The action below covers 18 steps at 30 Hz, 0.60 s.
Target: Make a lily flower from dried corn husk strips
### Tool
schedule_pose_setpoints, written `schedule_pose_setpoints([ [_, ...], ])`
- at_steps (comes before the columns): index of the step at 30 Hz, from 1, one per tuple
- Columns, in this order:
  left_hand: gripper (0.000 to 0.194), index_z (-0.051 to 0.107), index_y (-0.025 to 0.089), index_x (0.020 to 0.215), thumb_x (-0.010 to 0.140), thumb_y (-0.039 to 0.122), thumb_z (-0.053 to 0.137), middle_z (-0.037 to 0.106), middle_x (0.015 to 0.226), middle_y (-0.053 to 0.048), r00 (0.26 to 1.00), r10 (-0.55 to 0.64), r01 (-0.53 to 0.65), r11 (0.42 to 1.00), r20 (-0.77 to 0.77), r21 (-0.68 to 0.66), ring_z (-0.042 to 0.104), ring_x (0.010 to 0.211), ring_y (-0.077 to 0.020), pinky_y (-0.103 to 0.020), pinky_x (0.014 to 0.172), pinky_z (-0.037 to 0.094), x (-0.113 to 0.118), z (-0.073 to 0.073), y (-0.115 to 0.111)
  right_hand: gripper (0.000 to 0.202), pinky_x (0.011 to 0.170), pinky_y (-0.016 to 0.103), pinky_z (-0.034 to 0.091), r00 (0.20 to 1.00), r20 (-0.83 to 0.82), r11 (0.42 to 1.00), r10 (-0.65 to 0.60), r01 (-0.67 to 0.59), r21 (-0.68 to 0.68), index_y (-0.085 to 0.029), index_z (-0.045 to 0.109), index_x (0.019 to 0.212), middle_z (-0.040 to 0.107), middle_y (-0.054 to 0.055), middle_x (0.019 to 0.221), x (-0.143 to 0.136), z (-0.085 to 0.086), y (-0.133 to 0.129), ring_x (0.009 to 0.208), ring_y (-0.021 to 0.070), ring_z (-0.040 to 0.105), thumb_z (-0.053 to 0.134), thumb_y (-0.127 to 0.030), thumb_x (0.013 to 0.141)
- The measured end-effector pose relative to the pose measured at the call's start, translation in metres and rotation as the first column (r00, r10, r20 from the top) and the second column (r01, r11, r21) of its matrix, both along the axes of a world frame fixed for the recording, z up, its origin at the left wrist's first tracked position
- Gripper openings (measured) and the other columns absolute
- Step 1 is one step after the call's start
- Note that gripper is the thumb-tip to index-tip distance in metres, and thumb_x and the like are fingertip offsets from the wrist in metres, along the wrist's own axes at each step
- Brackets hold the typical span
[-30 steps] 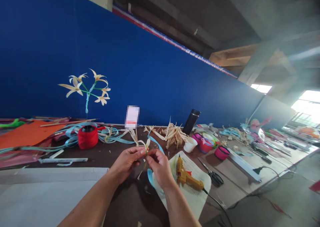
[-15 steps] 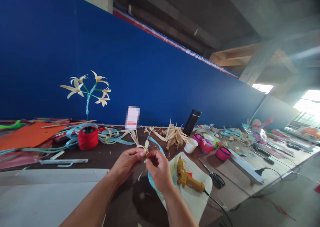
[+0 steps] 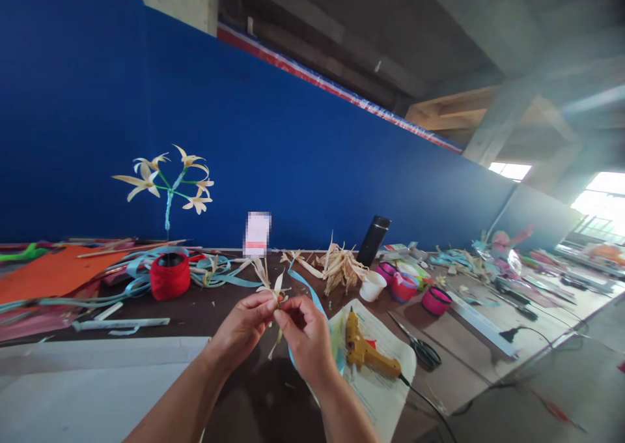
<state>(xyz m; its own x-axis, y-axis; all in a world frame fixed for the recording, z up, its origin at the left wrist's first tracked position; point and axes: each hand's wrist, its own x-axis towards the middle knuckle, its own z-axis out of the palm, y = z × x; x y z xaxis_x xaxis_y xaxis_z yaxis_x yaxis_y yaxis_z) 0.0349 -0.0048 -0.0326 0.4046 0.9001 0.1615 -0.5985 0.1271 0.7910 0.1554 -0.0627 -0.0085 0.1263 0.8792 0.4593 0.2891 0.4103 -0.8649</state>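
Pale flower [image 3: 278, 284]: right at the fingertips, petals reaching toward twelve o'clock!
Left hand [image 3: 248, 319]: pinched on it, low down.
Right hand [image 3: 309, 331]: pinching too, close beside.
Glue gun [image 3: 364, 350]: on paper [image 3: 385, 397], four o'clock from the flower.

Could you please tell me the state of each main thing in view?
Left hand: fingers pinching the flower piece.
Right hand: fingers pinching it too.
Flower piece: held between both hands.
Glue gun: lying on the paper, unheld.
Scissors: lying on the table, seemingly closed.
Flower spray: standing upright.
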Motion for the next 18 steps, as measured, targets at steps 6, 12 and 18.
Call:
schedule_pose_setpoints([
  [6, 0.012, 0.068, 0.015, 0.066, 0.064, 0.026, 0.074, 0.055, 0.066, 0.0, 1.0, 0.002, -0.002, 1.0, 0.022, 0.014, 0.049, 0.067, -0.0113, -0.023, 0.067, 0.039, -0.002, 0.003, -0.003, 0.011, 0.054, 0.023, 0.039, 0.999, -0.047, 0.999, -0.013, 0.011, -0.045, -0.019, 0.062, 0.078, 0.059, -0.001, 0.066, -0.002, -0.002, 0.003, 0.057, 0.012, 0.05, 0.061, -0.029, 0.077],
  [12, 0.016, 0.067, 0.014, 0.069, 0.068, 0.03, 0.07, 0.055, 0.068, -0.001, 1.0, -0.002, 0.002, 0.999, 0.001, 0.035, 0.048, 0.067, -0.0122, -0.024, 0.066, 0.039, -0.002, 0.006, -0.004, 0.016, 0.048, 0.022, 0.039, 0.981, -0.168, 0.989, 0.095, -0.113, -0.096, -0.018, 0.062, 0.086, 0.059, -0.001, 0.065, -0.002, 0.0, 0.003, 0.05, 0.0103, 0.049, 0.061, -0.032, 0.078],
  [18, 0.015, 0.065, 0.015, 0.066, 0.069, 0.028, 0.07, 0.055, 0.067, 0.001, 1.0, -0.002, 0.002, 1.0, -0.003, 0.006, 0.044, 0.063, -0.0087, -0.02, 0.063, 0.036, -0.001, 0.006, -0.004, 0.023, 0.044, 0.02, 0.039, 0.987, -0.154, 0.991, -0.036, 0.015, -0.134, -0.017, 0.062, 0.089, 0.057, 0.0, 0.065, 0.014, 0.004, 0.0, 0.048, 0.0089, 0.047, 0.06, -0.037, 0.078],
])
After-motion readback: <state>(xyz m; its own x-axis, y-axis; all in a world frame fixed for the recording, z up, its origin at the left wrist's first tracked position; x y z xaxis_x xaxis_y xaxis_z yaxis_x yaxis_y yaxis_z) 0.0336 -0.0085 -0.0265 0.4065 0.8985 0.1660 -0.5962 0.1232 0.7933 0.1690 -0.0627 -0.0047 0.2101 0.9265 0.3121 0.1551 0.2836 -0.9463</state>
